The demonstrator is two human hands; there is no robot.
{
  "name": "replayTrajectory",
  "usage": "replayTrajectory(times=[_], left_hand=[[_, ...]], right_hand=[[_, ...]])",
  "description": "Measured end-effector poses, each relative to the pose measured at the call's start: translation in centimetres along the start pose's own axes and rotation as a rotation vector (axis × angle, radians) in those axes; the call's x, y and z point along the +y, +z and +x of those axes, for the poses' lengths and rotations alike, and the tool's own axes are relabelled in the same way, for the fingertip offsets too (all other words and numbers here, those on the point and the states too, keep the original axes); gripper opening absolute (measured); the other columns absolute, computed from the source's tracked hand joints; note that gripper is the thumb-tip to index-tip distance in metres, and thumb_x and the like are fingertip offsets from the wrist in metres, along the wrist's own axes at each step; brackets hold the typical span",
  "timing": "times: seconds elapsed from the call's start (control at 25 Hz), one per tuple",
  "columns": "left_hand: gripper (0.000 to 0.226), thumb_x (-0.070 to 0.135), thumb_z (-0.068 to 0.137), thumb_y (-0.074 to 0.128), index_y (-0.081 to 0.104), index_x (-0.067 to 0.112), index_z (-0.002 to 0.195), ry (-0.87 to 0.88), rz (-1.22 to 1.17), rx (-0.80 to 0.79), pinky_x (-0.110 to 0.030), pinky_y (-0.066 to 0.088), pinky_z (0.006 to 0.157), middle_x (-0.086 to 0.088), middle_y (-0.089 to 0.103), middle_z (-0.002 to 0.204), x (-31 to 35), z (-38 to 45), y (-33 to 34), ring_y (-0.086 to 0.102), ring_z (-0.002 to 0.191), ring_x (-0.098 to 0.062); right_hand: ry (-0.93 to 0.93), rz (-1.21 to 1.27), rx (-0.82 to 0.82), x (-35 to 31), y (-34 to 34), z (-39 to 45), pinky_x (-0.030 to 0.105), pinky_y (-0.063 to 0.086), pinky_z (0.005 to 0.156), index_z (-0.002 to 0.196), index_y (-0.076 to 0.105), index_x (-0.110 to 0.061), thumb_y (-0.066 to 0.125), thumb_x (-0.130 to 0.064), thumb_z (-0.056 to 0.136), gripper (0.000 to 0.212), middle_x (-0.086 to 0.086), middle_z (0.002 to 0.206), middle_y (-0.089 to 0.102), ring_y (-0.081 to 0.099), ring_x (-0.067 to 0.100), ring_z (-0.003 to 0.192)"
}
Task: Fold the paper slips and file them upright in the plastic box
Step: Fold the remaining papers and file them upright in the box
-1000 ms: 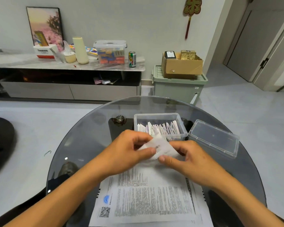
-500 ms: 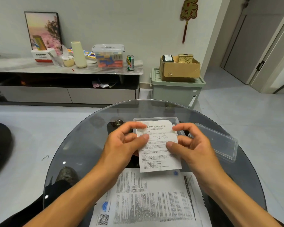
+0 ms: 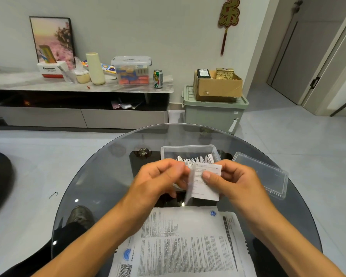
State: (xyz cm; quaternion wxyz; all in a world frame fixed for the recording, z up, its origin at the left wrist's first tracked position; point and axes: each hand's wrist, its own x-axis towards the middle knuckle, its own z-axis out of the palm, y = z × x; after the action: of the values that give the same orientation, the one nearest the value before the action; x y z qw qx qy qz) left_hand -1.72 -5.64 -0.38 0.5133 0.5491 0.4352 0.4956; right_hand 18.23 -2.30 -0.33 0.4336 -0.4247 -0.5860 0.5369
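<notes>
A: Where does it stand?

B: Both hands hold one paper slip [image 3: 206, 181] in the air above the glass desk [image 3: 100, 176], just in front of the plastic box [image 3: 188, 149]. The right hand [image 3: 235, 183] has a narrow grip, thumb pressed on the printed face with fingers behind. The left hand [image 3: 158, 181] pinches the slip's left edge, which looks to be swinging over. That edge is blurred, so I cannot tell how far the fold has got.

A: What could spoil it?

B: Mostly a crooked crease, I think. The slip has no surface under it, so if the left edge lands off the right one, the fold sets skewed and the slip may lean or jam once filed.

A: And the box?

B: It already holds a row of folded slips [image 3: 196, 159] standing upright, packed toward the near side. Pushing a new one in carelessly could knock neighbours flat or bend them. A thick or loose fold may spring open and not stay upright.

A: Anything nearby to mind?

B: The lid [image 3: 262, 173] lies on the desk just beside the box, to its right, and printed sheets [image 3: 180, 242] lie under the forearms. A sliding wrist could drag those sheets toward the edge. The box looks light, so a firm push may shove it across the glass.
</notes>
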Motion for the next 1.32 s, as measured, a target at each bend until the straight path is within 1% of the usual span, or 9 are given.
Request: replayTrajectory(times=[0.12,0.28,0.4,0.52,0.64,0.8,0.96,1.08,1.32], left_hand=[[0.013,0.026,0.082,0.073,0.076,0.016,0.091,-0.003,-0.004,0.005,-0.02,0.051,0.07,-0.006,0.072,0.099,-0.2,-0.1,0.5,0.067,0.089,-0.015],[0.031,-0.003,0.077,0.078,0.068,0.012,0.102,-0.141,-0.049,0.121,-0.022,0.052,0.059,-0.01,0.072,0.086,-0.7,-0.2,1.3,0.067,0.068,-0.016],[0.027,-0.003,0.079,0.076,0.067,0.011,0.101,-0.15,-0.092,0.22,-0.024,0.05,0.057,-0.009,0.07,0.074,-0.9,0.0,1.2,0.066,0.065,-0.016],[0.029,-0.001,0.08,0.075,0.064,0.012,0.104,-0.159,-0.109,0.264,-0.025,0.051,0.058,-0.005,0.071,0.071,-0.9,0.1,1.1,0.066,0.064,-0.014],[0.024,0.001,0.086,0.07,0.063,0.011,0.107,-0.157,-0.117,0.244,-0.025,0.051,0.056,-0.009,0.075,0.076,-0.8,-0.2,1.5,0.067,0.065,-0.015],[0.015,0.003,0.089,0.067,0.07,0.018,0.093,0.061,0.207,0.231,-0.022,0.051,0.063,-0.002,0.076,0.08,-0.3,1.3,0.5,0.069,0.072,-0.016],[0.018,0.016,0.094,0.062,0.074,0.029,0.099,0.259,0.829,-0.073,-0.013,0.043,0.072,0.022,0.066,0.088,0.1,6.3,0.3,0.058,0.083,0.004],[0.034,0.018,0.101,0.045,0.064,0.032,0.124,0.339,1.184,-0.368,-0.031,0.047,0.089,0.011,0.063,0.11,-1.1,10.1,1.1,0.046,0.104,-0.002],[0.04,0.02,0.102,0.035,0.059,0.028,0.134,0.42,1.361,-0.593,-0.031,0.041,0.089,0.007,0.059,0.121,-1.9,13.3,1.1,0.044,0.101,-0.012]], right_hand=[[0.058,0.11,-0.007,0.1,0.8,-0.3,0.025,0.051,0.05,0.095,0.071,-0.004,0.068,-0.014,0.083,0.016,0.015,0.084,0.077,0.07,0.02,0.064],[0.091,0.075,-0.054,0.1,1.5,-0.5,0.028,0.05,0.051,0.097,0.077,-0.009,0.059,-0.021,0.095,0.021,0.023,0.085,0.074,0.063,0.028,0.064],[0.16,0.11,-0.055,0.1,1.7,-0.4,0.031,0.052,0.053,0.097,0.076,-0.007,0.05,-0.035,0.099,0.039,0.026,0.086,0.073,0.066,0.026,0.064],[0.147,0.023,-0.032,0.1,1.4,-0.4,0.029,0.051,0.052,0.089,0.072,0.002,0.064,-0.02,0.092,0.023,0.032,0.087,0.069,0.064,0.02,0.058],[0.139,0.032,0.027,0.1,1.1,-0.4,0.028,0.05,0.052,0.085,0.071,-0.001,0.064,-0.014,0.092,0.017,0.023,0.079,0.072,0.062,0.019,0.057],[0.088,0.078,0.261,-0.9,-1.3,1.1,0.025,0.049,0.048,0.081,0.073,-0.008,0.066,-0.015,0.091,0.015,0.013,0.076,0.073,0.061,0.016,0.055],[0.116,0.087,0.471,-1.2,-4.1,3.5,0.021,0.049,0.042,0.084,0.073,-0.008,0.071,-0.015,0.089,0.009,0.01,0.078,0.075,0.058,0.013,0.048],[0.116,0.017,0.521,-1.1,-4.7,4.2,0.022,0.049,0.043,0.083,0.074,-0.008,0.072,-0.015,0.088,0.009,0.008,0.077,0.076,0.058,0.014,0.048],[0.065,-0.225,0.531,-1.0,-4.5,5.1,0.028,0.047,0.045,0.072,0.072,-0.01,0.078,-0.016,0.082,0.014,0.009,0.067,0.073,0.058,0.017,0.047]])
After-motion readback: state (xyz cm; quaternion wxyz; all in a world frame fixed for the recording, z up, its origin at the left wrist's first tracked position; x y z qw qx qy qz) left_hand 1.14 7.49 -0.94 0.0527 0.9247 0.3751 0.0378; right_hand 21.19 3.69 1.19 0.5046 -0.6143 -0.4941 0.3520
